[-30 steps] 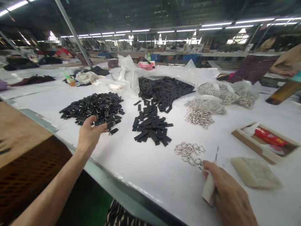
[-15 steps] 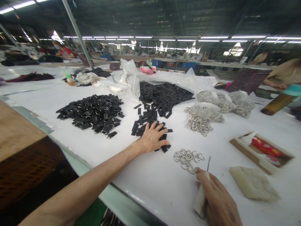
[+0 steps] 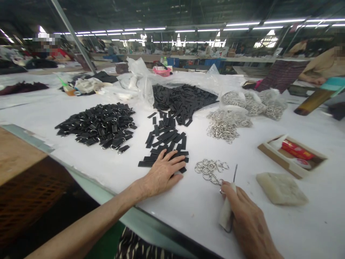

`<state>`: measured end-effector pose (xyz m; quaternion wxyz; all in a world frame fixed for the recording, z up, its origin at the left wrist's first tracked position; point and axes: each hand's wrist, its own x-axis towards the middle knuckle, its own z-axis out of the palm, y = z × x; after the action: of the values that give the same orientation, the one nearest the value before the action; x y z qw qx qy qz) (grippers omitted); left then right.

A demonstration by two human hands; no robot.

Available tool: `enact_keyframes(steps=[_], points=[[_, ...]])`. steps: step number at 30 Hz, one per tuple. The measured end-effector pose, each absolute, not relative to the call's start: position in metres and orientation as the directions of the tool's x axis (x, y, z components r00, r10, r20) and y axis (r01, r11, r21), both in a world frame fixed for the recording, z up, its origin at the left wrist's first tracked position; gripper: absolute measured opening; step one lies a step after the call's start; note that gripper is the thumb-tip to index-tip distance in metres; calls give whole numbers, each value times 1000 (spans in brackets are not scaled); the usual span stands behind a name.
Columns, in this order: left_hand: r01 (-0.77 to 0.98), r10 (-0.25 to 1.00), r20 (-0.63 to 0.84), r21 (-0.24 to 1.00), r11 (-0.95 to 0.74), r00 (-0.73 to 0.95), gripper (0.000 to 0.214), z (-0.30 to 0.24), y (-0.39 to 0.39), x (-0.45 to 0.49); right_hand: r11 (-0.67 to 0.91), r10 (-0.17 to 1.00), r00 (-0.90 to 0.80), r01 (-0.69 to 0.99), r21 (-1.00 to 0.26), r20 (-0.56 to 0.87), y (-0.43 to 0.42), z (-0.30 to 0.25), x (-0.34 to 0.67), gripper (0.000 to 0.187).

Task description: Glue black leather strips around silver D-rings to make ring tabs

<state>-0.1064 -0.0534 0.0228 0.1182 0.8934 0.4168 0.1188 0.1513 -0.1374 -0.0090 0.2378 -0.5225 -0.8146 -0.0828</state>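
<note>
My left hand (image 3: pixel 165 172) lies palm down with spread fingers on the near end of a scatter of short black strips (image 3: pixel 167 136). In my right hand (image 3: pixel 246 216) is an awl (image 3: pixel 225 215) with a whitish handle, its thin metal spike pointing up and away. The thumb and index fingertip of that hand touch a metal ring at the edge of a small group of silver rings (image 3: pixel 208 168). Left of the strips is a heap of black tabs fitted with rings (image 3: pixel 98 126). Farther back, a larger pile of black strips (image 3: pixel 183 100) spills from a clear plastic bag.
Loose rings (image 3: pixel 222 131) and bagged rings (image 3: pixel 252 102) lie at right. Nearer are an open carton (image 3: pixel 280 158) with a red box inside and a pale block (image 3: pixel 281 189). A bottle (image 3: pixel 314 100) leans by a co-worker (image 3: pixel 323 66). The table's front edge runs diagonally below my arms.
My left hand has drawn toward me across the black strips, and some strips now lie nearer the front, turned sideways. My right hand keeps hold of the awl by the rings. The view has shifted slightly.
</note>
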Motion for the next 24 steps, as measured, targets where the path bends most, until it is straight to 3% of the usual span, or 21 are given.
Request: enact_keyframes(steps=[4,9,12,17,24], points=[[704,786,168,361,-611,595,38,31,-63,-113,431,795,-340,899,-74,502,-138,-7,149,28],[701,854,411,503,-505,319,25,53,-57,-116,419,797,-354,908,-25,489,-138,-6,146,33],[782,909,329,483,-395,256,25,58,-48,-115,436,776,-397,899,38,491,-138,-7,148,33],[862,927,128,340,-375,352,25,50,-40,-108,480,739,-496,862,160,455,-137,-10,151,30],[898,932,-33,283,-337,360,24,53,-35,-106,471,715,-503,860,196,486,-136,-7,146,26]])
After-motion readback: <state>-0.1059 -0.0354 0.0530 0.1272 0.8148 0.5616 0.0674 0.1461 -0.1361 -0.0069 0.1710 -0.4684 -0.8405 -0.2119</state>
